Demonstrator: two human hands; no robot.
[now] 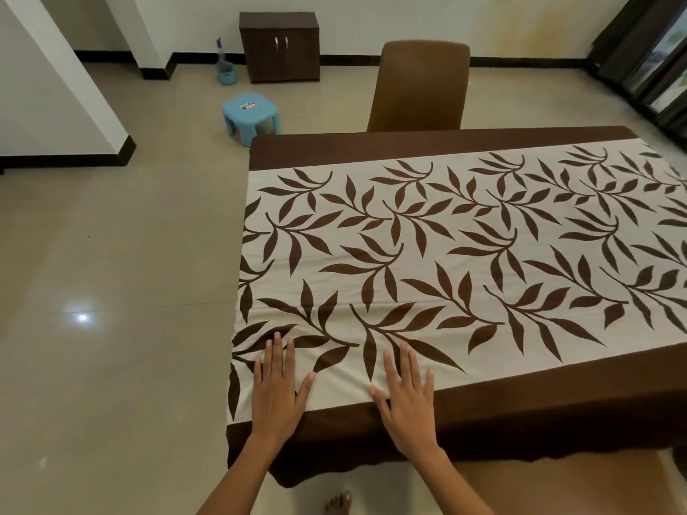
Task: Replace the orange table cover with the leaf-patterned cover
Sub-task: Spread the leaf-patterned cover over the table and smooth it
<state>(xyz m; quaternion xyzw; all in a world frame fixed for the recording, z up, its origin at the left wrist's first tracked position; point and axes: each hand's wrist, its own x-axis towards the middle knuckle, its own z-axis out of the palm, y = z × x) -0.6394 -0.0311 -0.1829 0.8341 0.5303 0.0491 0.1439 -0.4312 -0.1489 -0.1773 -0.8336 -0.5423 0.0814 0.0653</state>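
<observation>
The leaf-patterned cover [446, 254], cream with dark brown leaves and brown borders, lies spread across the table and hangs over its left and near edges. My left hand [277, 388] rests flat on it near the table's near-left corner, fingers apart and holding nothing. My right hand [407, 397] lies flat beside it on the near edge, partly over the brown border, fingers spread. A low crease runs across the cloth just beyond my fingertips. No orange cover is in view.
A brown chair [418, 87] stands at the table's far side. On the tiled floor to the far left are a blue plastic stool [251, 113], a dark cabinet [279, 46] and a spray bottle in a small bucket [225, 66]. My bare foot [338, 501] shows below the table.
</observation>
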